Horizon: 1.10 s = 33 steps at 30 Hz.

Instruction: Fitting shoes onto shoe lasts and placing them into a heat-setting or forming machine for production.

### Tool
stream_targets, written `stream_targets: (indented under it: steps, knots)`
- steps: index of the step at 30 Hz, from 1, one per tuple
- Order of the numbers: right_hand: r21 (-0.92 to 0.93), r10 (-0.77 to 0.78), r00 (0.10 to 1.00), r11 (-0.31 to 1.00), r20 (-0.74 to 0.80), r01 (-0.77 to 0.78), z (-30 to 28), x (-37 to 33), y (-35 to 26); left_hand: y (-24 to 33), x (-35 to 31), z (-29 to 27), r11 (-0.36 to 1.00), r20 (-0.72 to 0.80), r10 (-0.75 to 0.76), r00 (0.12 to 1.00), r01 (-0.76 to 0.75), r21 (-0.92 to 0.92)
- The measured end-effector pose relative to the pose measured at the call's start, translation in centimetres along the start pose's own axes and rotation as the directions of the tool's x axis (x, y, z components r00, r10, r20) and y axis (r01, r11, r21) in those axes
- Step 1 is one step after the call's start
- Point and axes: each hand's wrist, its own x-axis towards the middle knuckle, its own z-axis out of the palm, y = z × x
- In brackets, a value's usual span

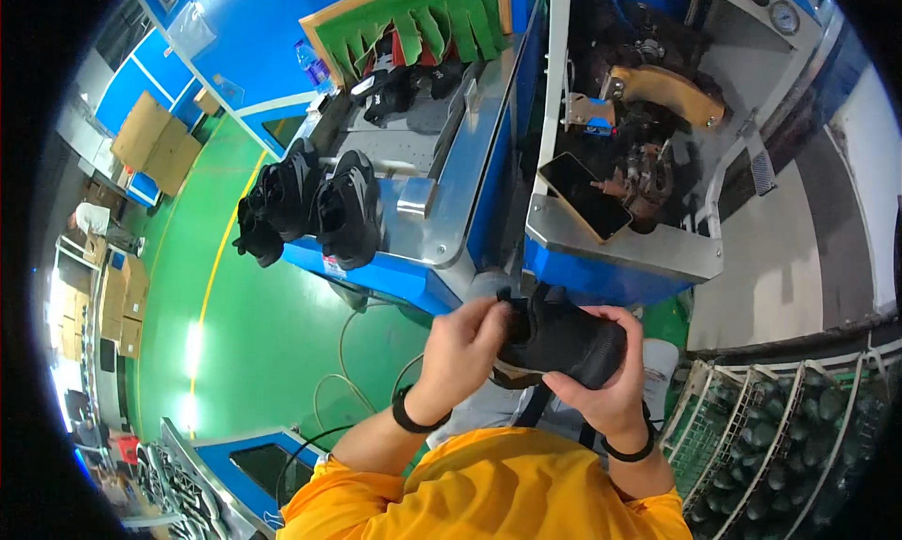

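A black shoe [562, 341] lies sideways above my lap, held between both hands. My right hand [615, 371] wraps round its rounded, ribbed end, with the thumb below and the fingers over the far side. At the shoe's other end, my left hand [465, 346] pinches the edge near the opening. Those left fingertips are slightly blurred and partly hidden. A tan patch shows along the shoe's underside.
Black shoes [348, 211] stand on the near left corner of a metal conveyor [484, 174], with others under green flaps [451, 23]. Ahead right, a machine's ledge carries a phone [584, 197]. A wire rack [752, 437] of dark shoe-shaped forms is beside me on the right.
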Motion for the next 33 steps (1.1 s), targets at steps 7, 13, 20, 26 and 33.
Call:
stream_targets:
  steps: [7, 13, 20, 26, 33]
  knots:
    - [-0.082, 0.053, 0.998, 0.995, 0.032, -0.051, 0.0, -0.5, 0.9, -2.7, 0.7, -1.6, 0.902, 0.119, -0.156, 0.981, 0.191, -0.386]
    - [-0.039, -0.010, 0.987, 0.999, 0.162, 0.017, 1.2, 0.5, 1.3, -3.7, 0.8, -2.8, 0.920, 0.018, -0.143, 0.990, 0.140, -0.365]
    - [-0.355, 0.046, 0.962, 0.933, 0.271, 0.055, 1.0, 0.9, 2.0, -4.3, 0.9, -3.9, 0.996, -0.113, 0.056, 0.992, -0.063, -0.061]
    - [-0.243, 0.054, 0.991, 0.970, 0.120, -0.023, 1.2, 0.9, 3.2, -1.9, 2.6, -6.2, 0.952, 0.023, 0.282, 0.959, -0.282, 0.117]
    - [-0.340, 0.198, 0.978, 0.926, 0.071, -0.163, -0.5, 0.9, 1.2, 0.9, 12.8, -15.4, 0.945, -0.006, 0.285, 0.958, -0.280, 0.171]
